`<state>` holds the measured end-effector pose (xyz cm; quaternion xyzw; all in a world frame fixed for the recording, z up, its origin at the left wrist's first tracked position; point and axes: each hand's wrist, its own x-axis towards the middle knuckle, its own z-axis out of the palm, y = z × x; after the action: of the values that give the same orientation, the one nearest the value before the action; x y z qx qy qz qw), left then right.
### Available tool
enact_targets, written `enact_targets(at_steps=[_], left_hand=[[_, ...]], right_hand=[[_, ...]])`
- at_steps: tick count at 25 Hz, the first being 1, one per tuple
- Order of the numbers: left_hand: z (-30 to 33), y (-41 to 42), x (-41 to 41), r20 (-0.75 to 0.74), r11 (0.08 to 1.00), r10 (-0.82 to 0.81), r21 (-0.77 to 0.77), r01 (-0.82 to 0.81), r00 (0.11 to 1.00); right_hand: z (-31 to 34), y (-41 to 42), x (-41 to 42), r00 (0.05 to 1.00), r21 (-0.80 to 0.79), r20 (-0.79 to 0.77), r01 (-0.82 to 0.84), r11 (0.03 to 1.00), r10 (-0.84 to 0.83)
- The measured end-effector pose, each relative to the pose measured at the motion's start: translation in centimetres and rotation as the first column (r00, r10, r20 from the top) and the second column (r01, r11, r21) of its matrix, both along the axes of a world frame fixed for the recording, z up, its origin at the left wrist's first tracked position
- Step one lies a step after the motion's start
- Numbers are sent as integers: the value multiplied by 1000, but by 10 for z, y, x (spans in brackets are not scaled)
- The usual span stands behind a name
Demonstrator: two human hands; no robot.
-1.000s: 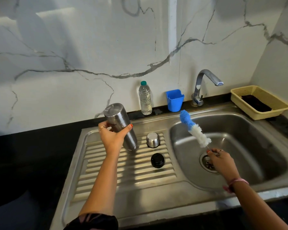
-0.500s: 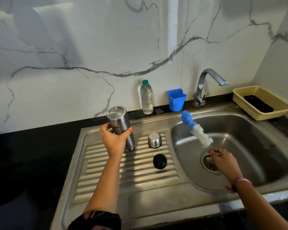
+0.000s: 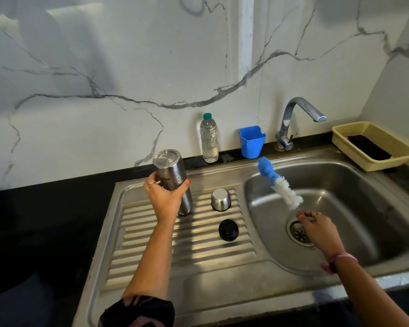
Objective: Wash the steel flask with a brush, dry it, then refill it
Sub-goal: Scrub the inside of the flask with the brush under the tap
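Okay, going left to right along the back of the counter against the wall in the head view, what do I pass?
Water bottle → blue cup → tap → yellow basket.

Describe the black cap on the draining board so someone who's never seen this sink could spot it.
Start at the steel sink and move to its ribbed draining board. Two small pieces sit there beside the upside-down flask. The black cap is the nearer one, round and dark, unlike the shiny steel cup behind it.
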<state>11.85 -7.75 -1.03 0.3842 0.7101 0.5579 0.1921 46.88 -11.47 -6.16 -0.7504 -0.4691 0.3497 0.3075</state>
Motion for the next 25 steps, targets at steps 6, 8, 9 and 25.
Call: enact_targets(at_steps=[6, 8, 9, 25], left_hand=[[2, -3, 4, -2, 1000, -4, 5, 4, 1000], [2, -2, 5, -2, 1000, -4, -1, 4, 1000], [2, -3, 5, -4, 1000, -4, -4, 4, 1000], [-24, -48, 51, 139, 984, 20, 172, -44, 990]], right_hand=[[0, -1, -1, 1000, 5, -5, -6, 1000, 6], [0, -2, -1, 1000, 7, -4, -6, 1000, 6], [0, -3, -2, 1000, 5, -2, -7, 1000, 7], [-1, -18, 2, 999, 14, -16, -40, 999, 40]])
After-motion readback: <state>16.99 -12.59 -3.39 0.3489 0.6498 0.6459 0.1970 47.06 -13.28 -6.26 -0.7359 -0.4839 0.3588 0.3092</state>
